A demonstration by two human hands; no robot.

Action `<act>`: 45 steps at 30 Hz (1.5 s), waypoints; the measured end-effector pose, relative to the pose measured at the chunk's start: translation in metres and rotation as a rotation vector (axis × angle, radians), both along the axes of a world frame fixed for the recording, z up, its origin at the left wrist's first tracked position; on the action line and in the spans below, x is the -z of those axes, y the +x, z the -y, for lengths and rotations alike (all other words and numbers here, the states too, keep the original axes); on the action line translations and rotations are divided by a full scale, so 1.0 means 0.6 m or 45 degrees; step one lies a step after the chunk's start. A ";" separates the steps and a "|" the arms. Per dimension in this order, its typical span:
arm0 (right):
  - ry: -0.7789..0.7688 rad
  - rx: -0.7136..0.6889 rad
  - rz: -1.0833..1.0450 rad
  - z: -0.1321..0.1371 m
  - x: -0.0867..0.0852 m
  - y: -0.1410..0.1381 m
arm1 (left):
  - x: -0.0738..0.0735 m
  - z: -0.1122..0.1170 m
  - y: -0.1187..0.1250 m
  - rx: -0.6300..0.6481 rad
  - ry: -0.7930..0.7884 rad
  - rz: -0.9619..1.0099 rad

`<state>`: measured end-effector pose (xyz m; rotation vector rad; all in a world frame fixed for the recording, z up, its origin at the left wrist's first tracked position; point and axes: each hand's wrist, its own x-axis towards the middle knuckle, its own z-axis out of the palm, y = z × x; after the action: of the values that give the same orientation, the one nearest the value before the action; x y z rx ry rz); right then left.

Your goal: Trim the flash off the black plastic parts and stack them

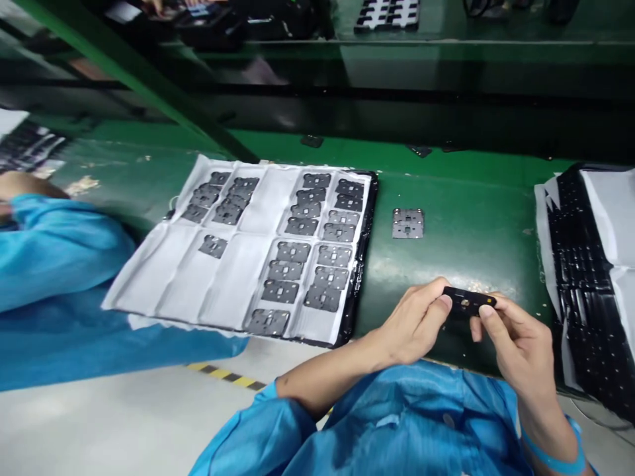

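Note:
Between my two hands is a small black rectangular plate (469, 302) with a cutout in its middle and a yellow dot near one end. The fingers and thumb of my left hand (419, 320) pinch its left end. My right hand (518, 337) grips the right end, thumb on the face turned toward me. Beyond my hands, a pair of similar grey plates (408, 223) lies on the green table. To the left, a tray lined with white sheet (228, 281) bears several more such plates (283, 291) in its compartments.
At the right edge stands a black plastic-wrapped stack (590, 277) with white sheets. A co-worker's blue sleeve (64, 244) reaches in at the left. A green post (149, 86) slants behind the tray. Small dark pieces (312, 141) lie toward the back of the green table (471, 231).

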<state>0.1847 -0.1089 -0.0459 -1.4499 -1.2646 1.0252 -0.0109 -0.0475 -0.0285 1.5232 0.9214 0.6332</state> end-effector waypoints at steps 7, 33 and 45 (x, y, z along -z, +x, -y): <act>0.036 -0.032 0.017 0.001 -0.005 -0.004 | 0.004 -0.004 0.001 -0.038 -0.064 0.066; -0.043 -0.269 0.536 -0.032 0.071 0.059 | -0.018 -0.026 -0.060 -0.514 0.259 0.047; 0.175 0.124 0.100 -0.046 -0.020 -0.050 | -0.020 0.003 -0.038 -0.455 -0.386 0.299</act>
<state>0.1545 -0.0812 -0.0339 -1.4424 -1.2818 0.8075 -0.0336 -0.0494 -0.0164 0.9992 1.0621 0.8644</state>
